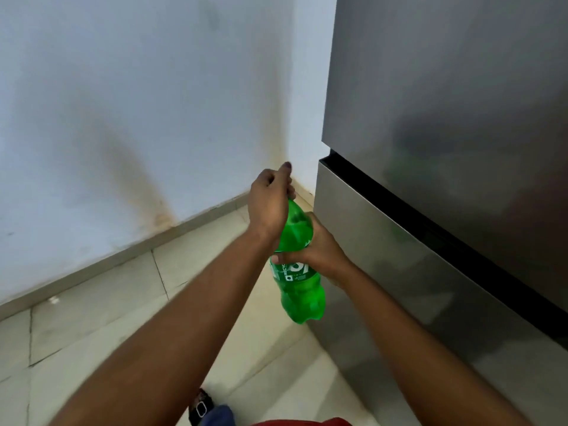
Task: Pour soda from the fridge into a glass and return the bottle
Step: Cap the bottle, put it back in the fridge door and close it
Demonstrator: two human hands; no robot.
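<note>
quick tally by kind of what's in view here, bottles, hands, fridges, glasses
green bottle: 1
hands: 2, left hand over the bottle's top, right hand around its middle
fridge: 1, doors closed
glasses: 0 in view
total: 4

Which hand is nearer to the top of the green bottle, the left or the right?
Left. The left hand closes over the top of the green bottle, hiding the cap. The right hand grips the body lower down, just above the label.

Closed fridge (445,149) walling off the right, doors shut, stained wall (138,103) blocking ahead and left, narrow gap between them at the corner, open tiled floor (123,318) below and left
</note>
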